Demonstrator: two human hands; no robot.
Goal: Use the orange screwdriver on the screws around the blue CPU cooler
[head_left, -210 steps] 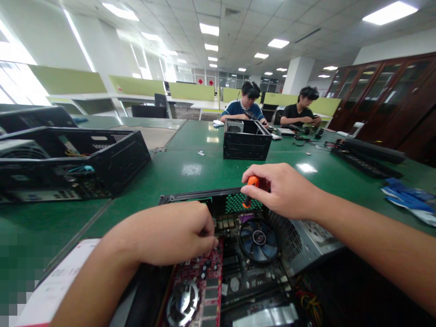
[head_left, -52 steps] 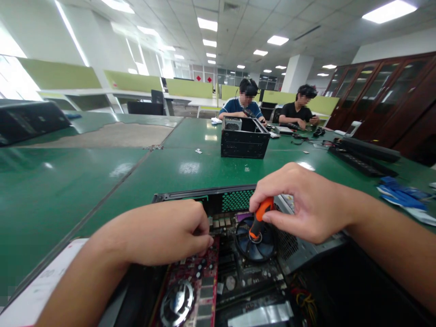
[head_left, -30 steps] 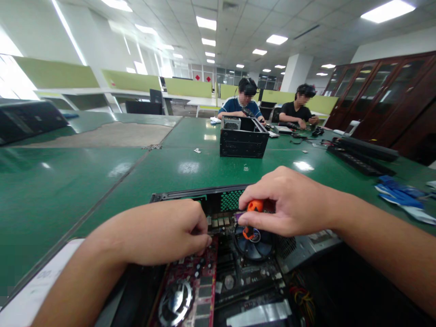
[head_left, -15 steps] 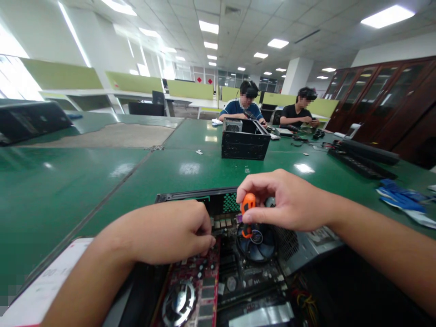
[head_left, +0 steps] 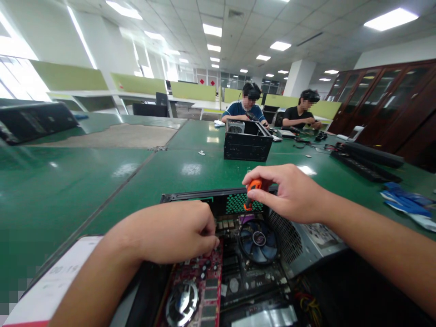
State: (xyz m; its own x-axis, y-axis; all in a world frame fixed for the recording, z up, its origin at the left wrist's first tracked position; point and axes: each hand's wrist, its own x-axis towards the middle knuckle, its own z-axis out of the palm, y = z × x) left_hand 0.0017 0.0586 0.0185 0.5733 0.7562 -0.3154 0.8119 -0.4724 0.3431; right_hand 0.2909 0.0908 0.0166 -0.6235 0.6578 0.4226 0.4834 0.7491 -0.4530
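Note:
My right hand [head_left: 286, 190] holds an orange-and-black screwdriver [head_left: 254, 188] between thumb and fingers, tilted with its lower end toward the green-backed perforated panel at the far side of an open computer case [head_left: 184, 196]. The lower tip cannot be made out clearly. Curled and closed, my left hand [head_left: 190, 234] has thumb and fingertips at the far end of a red graphics card [head_left: 213, 281], which bears a round silver-and-black fan. Its other fingers are partly hidden. Between my hands is the CPU cooler fan [head_left: 259, 240], with a metal power supply [head_left: 315, 243] to its right.
Another black computer case [head_left: 248, 144] stands farther back on the green table [head_left: 136, 181]. Two people sit behind it. At right lie a dark bar-shaped part [head_left: 364, 163] and blue-and-white gloves [head_left: 407, 202]. A printed sheet [head_left: 64, 277] lies at lower left; coloured cables [head_left: 308, 304] sit inside the near case.
My right hand and the screwdriver have risen away from over the cooler fan toward the back panel, uncovering the fan's hub. My left hand stays at the card; the view has shifted slightly.

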